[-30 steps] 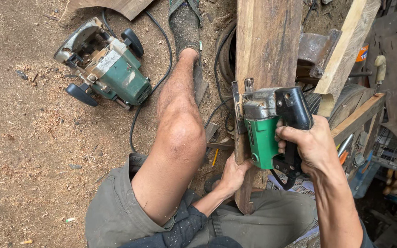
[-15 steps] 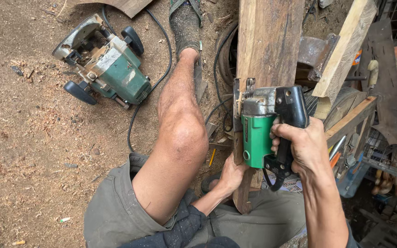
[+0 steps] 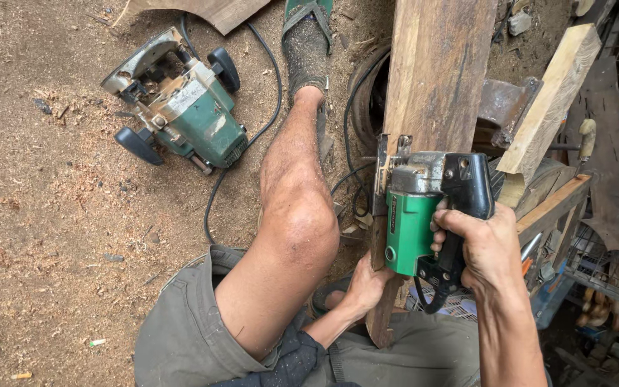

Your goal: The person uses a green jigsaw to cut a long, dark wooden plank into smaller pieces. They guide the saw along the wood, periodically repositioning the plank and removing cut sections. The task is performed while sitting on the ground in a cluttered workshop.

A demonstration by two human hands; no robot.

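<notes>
Nearest us, our left hand [image 3: 367, 287] is wrapped around the lower end of a long wooden plank [image 3: 435, 93], fingers curled behind its edge, gripping it close above our lap. Our right hand [image 3: 485, 247] is closed tight on the black handle of a green jigsaw [image 3: 420, 215], thumb side up, the knuckles pressed together. The jigsaw sits flat on the plank's face, about midway along the visible length, its metal shoe at the plank's left edge; whether the blade is in the wood we cannot tell. A black cord loops from under the handle. Our left knee and bare shin [image 3: 295, 215] stretch forward just left of the plank, grey shorts [image 3: 180, 337] bunched at the thigh, the foot in a dusty green sandal [image 3: 306, 43] further up. The plank runs away from us toward the top of the view, crossing a dark ring-shaped thing that is partly hidden. Left of the shin, on the sawdust-strewn dirt floor [image 3: 44, 236], lies a second machine, a green electric router [image 3: 180, 107] with two black knobs, tipped on its side, its cord trailing toward the leg. To the right, a pale timber offcut [image 3: 549, 100] leans across a cluttered wooden bench [image 3: 557, 204], with wire mesh [image 3: 610, 265] beyond.
</notes>
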